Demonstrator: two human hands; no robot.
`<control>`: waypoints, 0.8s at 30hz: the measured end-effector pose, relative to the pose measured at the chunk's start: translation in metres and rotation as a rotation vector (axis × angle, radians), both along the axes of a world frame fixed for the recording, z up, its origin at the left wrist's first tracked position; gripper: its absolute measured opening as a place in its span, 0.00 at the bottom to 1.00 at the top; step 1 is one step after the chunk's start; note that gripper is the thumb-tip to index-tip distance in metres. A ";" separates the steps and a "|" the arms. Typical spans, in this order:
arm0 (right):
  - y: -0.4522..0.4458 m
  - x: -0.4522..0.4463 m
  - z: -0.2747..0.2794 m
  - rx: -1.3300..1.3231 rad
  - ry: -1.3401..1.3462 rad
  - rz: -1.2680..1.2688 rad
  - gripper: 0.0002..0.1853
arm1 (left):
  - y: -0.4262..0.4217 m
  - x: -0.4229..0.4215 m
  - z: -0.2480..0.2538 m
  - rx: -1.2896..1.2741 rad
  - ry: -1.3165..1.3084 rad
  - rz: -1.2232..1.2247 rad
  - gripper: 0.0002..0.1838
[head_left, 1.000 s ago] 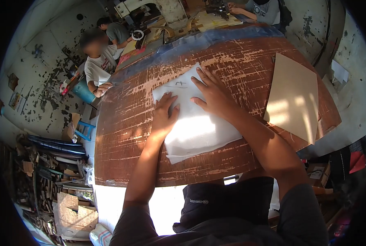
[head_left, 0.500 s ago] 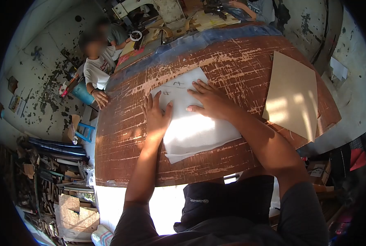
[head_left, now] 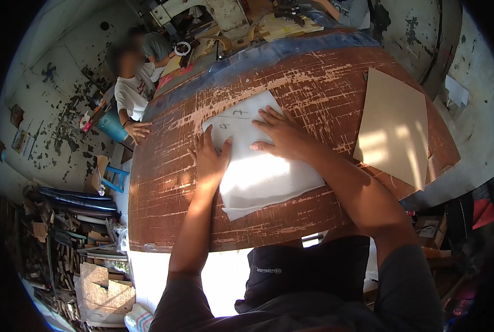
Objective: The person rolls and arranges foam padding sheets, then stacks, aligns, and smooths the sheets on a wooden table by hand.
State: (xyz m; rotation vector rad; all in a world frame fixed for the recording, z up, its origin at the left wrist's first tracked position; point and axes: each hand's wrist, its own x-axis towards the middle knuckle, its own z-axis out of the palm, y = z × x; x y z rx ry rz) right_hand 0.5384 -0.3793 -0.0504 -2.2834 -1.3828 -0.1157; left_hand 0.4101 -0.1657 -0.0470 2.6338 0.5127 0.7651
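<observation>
A white, slightly translucent sheet or stack (head_left: 258,182) lies on the worn red-brown table (head_left: 164,193), with dark handwritten marks near its far edge and bright sunlight across its middle. At its left edge rests my left hand (head_left: 209,157), fingers apart, partly on the sheet and partly over the table. My right hand (head_left: 283,133) lies flat on the sheet's right side with its fingers spread. Neither hand grasps anything. To the right, a beige board (head_left: 394,133) lies flat on the table, apart from both hands.
Clear bluish plastic (head_left: 247,61) runs along the table's far edge. A person (head_left: 133,91) stands at the left with a hand on the table edge. Beyond are a sewing machine (head_left: 225,14), a white tape roll (head_left: 182,48) and another person's arm (head_left: 330,8).
My left hand has shifted left and its fingers have spread, uncovering more of the writing. My right hand has moved slightly down and left. The person's hand at the left now lies spread on the table edge.
</observation>
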 end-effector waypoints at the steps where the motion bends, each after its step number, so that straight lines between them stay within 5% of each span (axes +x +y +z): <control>1: 0.000 0.000 0.000 0.006 0.009 0.003 0.45 | 0.000 0.000 -0.001 0.015 0.003 0.014 0.42; 24: 0.000 0.011 -0.007 0.167 0.007 0.083 0.40 | 0.010 -0.002 -0.005 0.052 -0.093 0.019 0.31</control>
